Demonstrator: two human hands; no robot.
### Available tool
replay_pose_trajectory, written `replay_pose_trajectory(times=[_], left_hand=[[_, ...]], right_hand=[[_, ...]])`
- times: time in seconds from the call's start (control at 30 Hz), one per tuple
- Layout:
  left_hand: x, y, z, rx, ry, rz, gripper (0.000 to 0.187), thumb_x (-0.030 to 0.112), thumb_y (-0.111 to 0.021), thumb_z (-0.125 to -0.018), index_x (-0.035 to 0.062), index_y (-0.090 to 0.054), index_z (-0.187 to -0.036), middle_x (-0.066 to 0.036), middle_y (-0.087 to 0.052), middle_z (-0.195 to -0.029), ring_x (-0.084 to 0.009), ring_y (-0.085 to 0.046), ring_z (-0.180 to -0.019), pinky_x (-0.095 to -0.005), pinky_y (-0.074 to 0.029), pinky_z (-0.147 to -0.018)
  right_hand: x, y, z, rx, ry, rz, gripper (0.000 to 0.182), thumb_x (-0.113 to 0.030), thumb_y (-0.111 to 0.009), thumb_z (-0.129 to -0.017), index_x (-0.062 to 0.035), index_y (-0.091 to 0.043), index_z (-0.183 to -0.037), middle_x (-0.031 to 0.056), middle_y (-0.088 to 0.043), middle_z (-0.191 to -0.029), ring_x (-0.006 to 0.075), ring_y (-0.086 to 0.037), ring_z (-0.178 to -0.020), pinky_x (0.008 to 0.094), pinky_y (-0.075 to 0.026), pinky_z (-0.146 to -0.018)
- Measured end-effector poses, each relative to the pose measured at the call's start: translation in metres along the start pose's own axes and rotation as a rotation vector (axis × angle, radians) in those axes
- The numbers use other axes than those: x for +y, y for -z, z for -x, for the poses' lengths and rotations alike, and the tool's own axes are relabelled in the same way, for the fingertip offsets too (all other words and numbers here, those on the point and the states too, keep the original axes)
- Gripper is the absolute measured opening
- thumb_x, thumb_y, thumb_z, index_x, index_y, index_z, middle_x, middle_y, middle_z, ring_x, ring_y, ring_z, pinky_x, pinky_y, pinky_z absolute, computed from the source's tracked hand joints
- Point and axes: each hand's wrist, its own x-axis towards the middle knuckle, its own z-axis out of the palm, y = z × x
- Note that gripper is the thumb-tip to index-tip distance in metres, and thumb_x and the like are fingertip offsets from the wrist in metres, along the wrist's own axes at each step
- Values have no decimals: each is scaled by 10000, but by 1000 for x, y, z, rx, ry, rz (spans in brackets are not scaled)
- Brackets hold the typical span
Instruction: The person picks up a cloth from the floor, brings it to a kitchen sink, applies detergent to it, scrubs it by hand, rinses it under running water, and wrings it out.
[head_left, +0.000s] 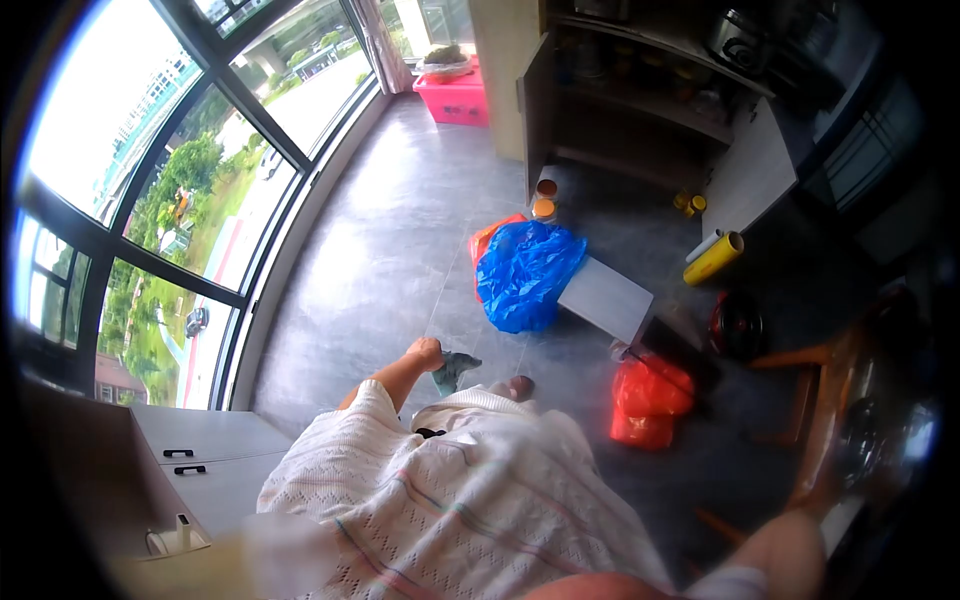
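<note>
My left hand (425,352) reaches out low over the floor from the white knit sleeve. Its fingers are closed around a grey-green cloth (456,371), which hangs out to the right. White knit clothing with thin coloured stripes (470,490) fills the lower middle of the view. Part of a bare limb (790,555) shows blurred at the bottom right edge, but my right hand is out of sight. Ahead of my left hand, a crumpled blue plastic bag (530,275) lies over an orange-red bag and against a pale board (607,298).
Two jars (544,208) stand by an open cupboard (640,110). A yellow roll (714,258) and red bags (650,400) lie on the right, near a wooden chair (810,400). A pink bin (452,100) is at the back. Windows and a low cabinet (215,440) line the left.
</note>
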Motion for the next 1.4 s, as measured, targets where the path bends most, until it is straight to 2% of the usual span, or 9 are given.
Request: replay_pose_trajectory(times=[0.37, 0.83, 0.9, 0.97, 1.07, 1.1, 1.13, 1.27, 1.4], left_hand=[[-30, -28, -67, -12, -149, -238, 230, 201, -463, -717, 90, -658, -770, -141, -619, -858, -290, -594, -839, -361, -470, -732], [-3, 8, -92, -175, -186, -259, 241, 145, -485, -706, -7, -621, -836, -197, -594, -949, -334, -554, -936, -372, -446, -791], [0, 14, -96, -167, -126, -163, 246, 161, -484, -703, 1, -625, -827, -197, -595, -945, -334, -562, -918, -377, -450, -785], [-4, 11, -115, -184, -371, -449, 247, 189, -496, -686, 13, -635, -791, -201, -600, -915, -329, -572, -894, -380, -453, -778], [20, 33, -100, -104, -269, -195, 220, 210, -517, -665, 31, -637, -712, -190, -610, -832, -328, -582, -847, -384, -459, -760], [19, 31, -104, -75, -278, -188, 213, 217, -523, -660, 40, -636, -691, -183, -613, -806, -332, -586, -822, -387, -462, -748], [19, 29, -109, -95, -320, -252, 209, 223, -525, -660, 47, -636, -681, -176, -614, -793, -334, -588, -803, -390, -464, -734], [32, 33, -116, -144, -388, -364, 172, 247, -562, -645, 110, -659, -683, -130, -627, -756, -281, -603, -770, -379, -468, -710], [47, 28, -142, -185, -282, -153, 274, 185, -669, -505, 145, -683, -776, -89, -647, -823, -248, -609, -813, -335, -460, -781]], right_hand=[[19, -9, -1, -63, -61, -111, 75, -94, -480, -753, -90, -552, -731, 44, -506, -606, 123, -490, -458, 256, -382, -478], [37, -9, -4, -85, -166, -388, 107, -40, -504, -722, -84, -601, -731, 57, -531, -649, 122, -505, -486, 222, -385, -439], [35, -8, -3, -81, -187, -487, 114, -32, -507, -717, -83, -608, -731, 59, -534, -655, 122, -507, -490, 217, -386, -434], [34, -11, 0, -61, -231, -648, 121, -24, -511, -713, -82, -615, -731, 60, -538, -661, 122, -509, -494, 212, -386, -428], [47, -28, 40, 55, -372, -1082, 132, -12, -516, -706, -81, -625, -731, 63, -543, -670, 122, -512, -500, 205, -387, -420], [58, -38, 71, 112, -472, -1181, 77, -120, -641, -737, -48, -620, -718, 63, -575, -761, 168, -549, -612, 234, -427, -487], [60, -47, 98, 75, -457, -1285, 141, -152, -602, -778, -12, -599, -794, 95, -577, -775, 166, -551, -617, 242, -447, -527], [21, -123, 226, 945, -1702, -956, 192, -150, -517, -841, -17, -520, -981, 61, -577, -756, 118, -547, -596, 244, -441, -516], [-47, -198, 362, 906, -2335, -731, 222, -181, -527, -833, -49, -539, -1011, 47, -582, -776, 116, -566, -645, 251, -462, -527]])
